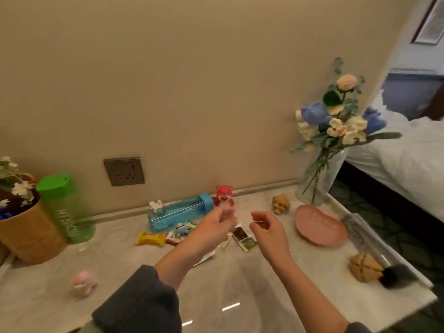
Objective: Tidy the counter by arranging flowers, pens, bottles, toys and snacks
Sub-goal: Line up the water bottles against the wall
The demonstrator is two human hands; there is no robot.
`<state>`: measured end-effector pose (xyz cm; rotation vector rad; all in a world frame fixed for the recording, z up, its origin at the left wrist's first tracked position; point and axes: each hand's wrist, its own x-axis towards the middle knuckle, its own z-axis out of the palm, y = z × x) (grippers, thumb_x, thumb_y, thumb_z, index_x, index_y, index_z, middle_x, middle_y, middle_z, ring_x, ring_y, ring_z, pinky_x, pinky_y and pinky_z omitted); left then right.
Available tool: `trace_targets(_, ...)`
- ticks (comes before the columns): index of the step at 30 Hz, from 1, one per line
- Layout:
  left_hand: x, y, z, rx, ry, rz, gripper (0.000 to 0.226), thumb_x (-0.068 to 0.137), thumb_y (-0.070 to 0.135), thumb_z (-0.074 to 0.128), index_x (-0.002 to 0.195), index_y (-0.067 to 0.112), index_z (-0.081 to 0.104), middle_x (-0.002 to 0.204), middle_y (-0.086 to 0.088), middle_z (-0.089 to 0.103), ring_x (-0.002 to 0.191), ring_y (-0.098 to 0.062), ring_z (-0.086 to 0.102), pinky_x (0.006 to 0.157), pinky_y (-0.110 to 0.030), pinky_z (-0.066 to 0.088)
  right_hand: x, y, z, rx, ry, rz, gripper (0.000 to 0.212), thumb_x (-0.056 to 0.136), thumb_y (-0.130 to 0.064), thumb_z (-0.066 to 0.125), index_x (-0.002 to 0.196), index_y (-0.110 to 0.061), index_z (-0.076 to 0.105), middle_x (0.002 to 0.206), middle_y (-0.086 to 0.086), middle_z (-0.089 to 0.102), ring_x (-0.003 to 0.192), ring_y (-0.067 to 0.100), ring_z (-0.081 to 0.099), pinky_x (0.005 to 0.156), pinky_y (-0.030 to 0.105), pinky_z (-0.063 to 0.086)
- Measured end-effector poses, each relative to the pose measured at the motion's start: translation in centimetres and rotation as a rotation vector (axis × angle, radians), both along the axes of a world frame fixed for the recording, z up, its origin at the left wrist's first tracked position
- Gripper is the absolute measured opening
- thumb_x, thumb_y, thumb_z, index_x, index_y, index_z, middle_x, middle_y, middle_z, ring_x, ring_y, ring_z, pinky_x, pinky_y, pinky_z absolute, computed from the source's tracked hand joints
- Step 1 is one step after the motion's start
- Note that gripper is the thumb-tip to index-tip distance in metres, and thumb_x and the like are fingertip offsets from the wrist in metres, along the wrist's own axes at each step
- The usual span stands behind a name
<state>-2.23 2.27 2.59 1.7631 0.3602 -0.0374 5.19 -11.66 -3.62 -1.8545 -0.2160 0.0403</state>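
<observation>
From the head camera, both your hands hovered above the middle of the worktop (235,280), over a scatter of small snack packets (243,237). Your left hand (214,223) had its fingers curled near something small and pale pink, too blurred to say whether you gripped it or what it was. Your right hand (267,227) was loosely curled with nothing visible in it, apart from the left and just above the packets.

The things to sort lay around you. The yellow snack bar (150,238) and the little blue toy (180,229) were in front of the blue case (179,212). The red bear (224,194) stood upright by the wall behind your left hand, and the pink plate (319,227) lay to the right. The pink toy (84,282) sat alone at the near left. The clear bottle (370,239) lay on its side at the right edge beside the biscuit pack (365,266). The green bottle (64,207) stood at the far left, and the vase of flowers (336,121) in the far right corner.

I judged the step to be gathering the snacks. You needed to pinch each flat packet by an edge rather than press on its face, take one at a time, and lay them together on the plate near your right hand. The bear stood close behind your knuckles, so a low, short reach would have kept it from tipping
</observation>
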Motion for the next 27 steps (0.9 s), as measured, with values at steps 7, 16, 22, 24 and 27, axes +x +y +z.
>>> trace_targets(7, 4.7, -9.6, -1.4, -0.007, 0.059, -0.209, 0.03, 0.096, 0.023, 0.051, 0.126, 0.025, 0.051, 0.119, 0.004, 0.061, 0.105, -0.008, 0.06, 0.092, -0.029, 0.051, 2.3, -11.3, -0.9, -0.104, -0.011, -0.129, 0.021, 0.09, -0.014, 0.062, 0.104, -0.029, 0.06, 0.096, -0.017, 0.06, 0.089, -0.003, 0.056, 0.069, 0.01, 0.04)
trace_targets(16, 10.5, -20.6, -4.1, -0.02, 0.073, -0.354, 0.028, 0.09, 0.027, 0.057, 0.118, 0.026, 0.055, 0.114, 0.003, 0.061, 0.105, -0.011, 0.059, 0.09, -0.03, 0.05, 5.0, -22.9, -2.3, -0.246, -0.109, -0.4, 0.03, 0.079, -0.028, 0.064, 0.104, -0.042, 0.059, 0.105, -0.018, 0.056, 0.103, 0.012, 0.059, 0.088, 0.039, 0.052)
trace_targets(22, 13.3, -26.1, -5.6, 0.049, 0.056, -0.423, 0.028, 0.094, 0.02, 0.054, 0.121, 0.025, 0.056, 0.116, 0.009, 0.056, 0.107, -0.007, 0.054, 0.084, -0.02, 0.043, 5.6, -28.3, -3.9, -0.488, -0.113, -0.5, 0.049, 0.076, -0.014, 0.069, 0.122, -0.029, 0.059, 0.128, -0.005, 0.05, 0.121, 0.016, 0.045, 0.103, 0.04, 0.042)
trace_targets(24, 14.1, -27.4, -6.2, 0.071, 0.052, -0.458, 0.029, 0.093, 0.021, 0.054, 0.122, 0.028, 0.056, 0.121, 0.009, 0.056, 0.111, -0.006, 0.053, 0.086, -0.018, 0.04, 5.9, -29.6, -4.8, -0.489, -0.065, -0.478, 0.056, 0.078, -0.015, 0.07, 0.13, -0.027, 0.055, 0.141, -0.003, 0.04, 0.13, 0.016, 0.038, 0.107, 0.033, 0.037)
trace_targets(27, 14.7, -28.6, -7.1, 0.088, 0.055, -0.496, 0.028, 0.093, 0.022, 0.054, 0.12, 0.03, 0.056, 0.124, 0.007, 0.058, 0.11, -0.004, 0.055, 0.085, -0.015, 0.041, 5.9, -30.2, -5.7, -0.395, 0.0, -0.439, 0.063, 0.078, -0.014, 0.072, 0.135, -0.027, 0.048, 0.14, -0.006, 0.035, 0.127, 0.011, 0.038, 0.106, 0.029, 0.038)
